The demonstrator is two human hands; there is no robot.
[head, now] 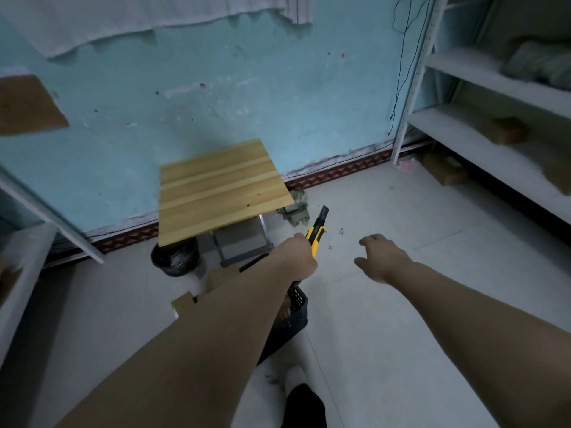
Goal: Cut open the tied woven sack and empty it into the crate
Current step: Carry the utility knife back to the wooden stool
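Observation:
My left hand (301, 257) is closed around a yellow and black utility knife (318, 228), whose blade end points up and away over the floor. My right hand (378, 256) hovers to the right of it with fingers spread and holds nothing. A black perforated plastic crate (292, 316) stands on the floor below my left forearm, which hides most of it. A crumpled greenish woven sack (295, 208) lies on the floor by the wall, just right of the small table.
A small wooden-topped table (219, 189) stands against the blue wall, with a black bucket (174, 257) and a grey step stool (242, 242) under it. Cardboard pieces (188, 301) lie on the floor. White metal shelves (494, 118) with boxes run along the right.

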